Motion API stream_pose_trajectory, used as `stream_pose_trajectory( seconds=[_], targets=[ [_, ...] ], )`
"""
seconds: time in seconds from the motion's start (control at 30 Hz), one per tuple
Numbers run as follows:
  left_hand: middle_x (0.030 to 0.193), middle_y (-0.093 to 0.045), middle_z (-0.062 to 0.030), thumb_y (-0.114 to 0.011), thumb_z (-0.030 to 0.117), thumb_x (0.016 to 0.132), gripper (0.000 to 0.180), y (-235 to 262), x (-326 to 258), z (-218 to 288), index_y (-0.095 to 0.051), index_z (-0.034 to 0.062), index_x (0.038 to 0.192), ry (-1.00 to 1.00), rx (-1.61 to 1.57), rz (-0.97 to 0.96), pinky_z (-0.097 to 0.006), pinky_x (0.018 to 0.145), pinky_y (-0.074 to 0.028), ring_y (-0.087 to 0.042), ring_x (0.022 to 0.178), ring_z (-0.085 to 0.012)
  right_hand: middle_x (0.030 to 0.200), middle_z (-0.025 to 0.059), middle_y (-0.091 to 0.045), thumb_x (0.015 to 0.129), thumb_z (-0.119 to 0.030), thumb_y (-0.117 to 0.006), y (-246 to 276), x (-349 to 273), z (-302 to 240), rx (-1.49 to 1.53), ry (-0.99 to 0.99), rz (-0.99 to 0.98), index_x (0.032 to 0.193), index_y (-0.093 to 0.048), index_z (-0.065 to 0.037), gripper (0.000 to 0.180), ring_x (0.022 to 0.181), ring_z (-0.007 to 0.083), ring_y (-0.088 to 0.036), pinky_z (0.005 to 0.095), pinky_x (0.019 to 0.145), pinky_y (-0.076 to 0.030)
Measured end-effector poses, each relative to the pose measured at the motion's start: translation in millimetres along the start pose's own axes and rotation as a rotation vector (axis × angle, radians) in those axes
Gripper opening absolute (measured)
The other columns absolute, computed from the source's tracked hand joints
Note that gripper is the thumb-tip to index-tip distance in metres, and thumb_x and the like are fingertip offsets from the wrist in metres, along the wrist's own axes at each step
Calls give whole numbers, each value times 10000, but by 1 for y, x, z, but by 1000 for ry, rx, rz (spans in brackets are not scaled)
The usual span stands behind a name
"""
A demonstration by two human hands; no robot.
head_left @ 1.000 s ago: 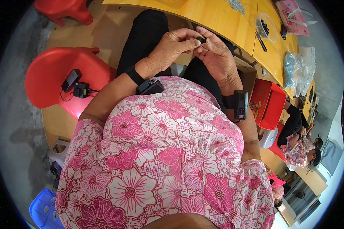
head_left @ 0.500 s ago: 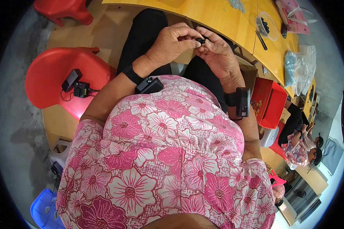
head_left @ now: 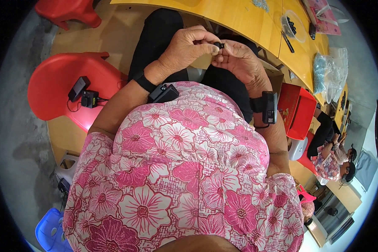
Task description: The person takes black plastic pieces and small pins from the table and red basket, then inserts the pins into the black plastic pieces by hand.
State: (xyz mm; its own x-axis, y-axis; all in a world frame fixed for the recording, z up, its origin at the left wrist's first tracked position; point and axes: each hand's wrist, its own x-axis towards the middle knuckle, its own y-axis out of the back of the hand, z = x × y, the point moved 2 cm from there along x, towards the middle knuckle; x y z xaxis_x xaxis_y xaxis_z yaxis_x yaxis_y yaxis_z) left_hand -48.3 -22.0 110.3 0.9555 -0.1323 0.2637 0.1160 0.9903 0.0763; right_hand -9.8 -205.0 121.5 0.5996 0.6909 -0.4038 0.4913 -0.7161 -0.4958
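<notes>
A small black piece (head_left: 218, 45), too small to name, is held between my two hands over my lap, just short of the table's edge. My left hand (head_left: 188, 47) pinches it between thumb and forefinger. On the other side, my right hand (head_left: 239, 61) has its thumb and forefinger closed on the piece's right end, with the other fingers curled below. Each wrist wears a black strap with a box-shaped device.
The yellow table (head_left: 239, 19) carries a clear tub (head_left: 293, 27) of black pieces, a black pen (head_left: 287, 42) and a plastic bag (head_left: 329, 75). A red box (head_left: 298, 111) stands at right, a red chair (head_left: 50, 86) at left. Another person (head_left: 329, 161) sits far right.
My right hand has turned a little, and its fingers are more curled beneath the black piece. The left hand is nearly where it was, still pinching.
</notes>
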Motion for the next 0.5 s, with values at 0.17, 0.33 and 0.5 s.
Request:
stream_pose_trajectory(
  seconds=[0.17,0.33,0.5],
  targets=[
    [765,-587,-10,-697,96,794,173,0,0,-2,-714,62,962,-11,43,30,-221,634,-463,-560,684,-90,844,55,-645,866,-325,-646,-5,-2,2,55,-38,-9,966,-647,-26,315,746,143,-606,366,793,-519],
    [763,-584,-14,-703,100,792,166,1,-2,-1,-719,74,955,-30,44,47,-225,636,-465,-564,690,-96,838,48,-640,880,-310,-630,-9,0,8,128,-26,-13,955,-646,-30,291,697,120,-572,371,793,-518],
    [764,-583,-15,-708,102,790,163,2,-4,-3,-721,79,950,-45,50,61,-226,638,-464,-564,697,-97,817,28,-619,894,-284,-615,-14,1,4,86,23,-36,941,-644,-18,271,660,107,-534,365,815,-507]
  ],
)
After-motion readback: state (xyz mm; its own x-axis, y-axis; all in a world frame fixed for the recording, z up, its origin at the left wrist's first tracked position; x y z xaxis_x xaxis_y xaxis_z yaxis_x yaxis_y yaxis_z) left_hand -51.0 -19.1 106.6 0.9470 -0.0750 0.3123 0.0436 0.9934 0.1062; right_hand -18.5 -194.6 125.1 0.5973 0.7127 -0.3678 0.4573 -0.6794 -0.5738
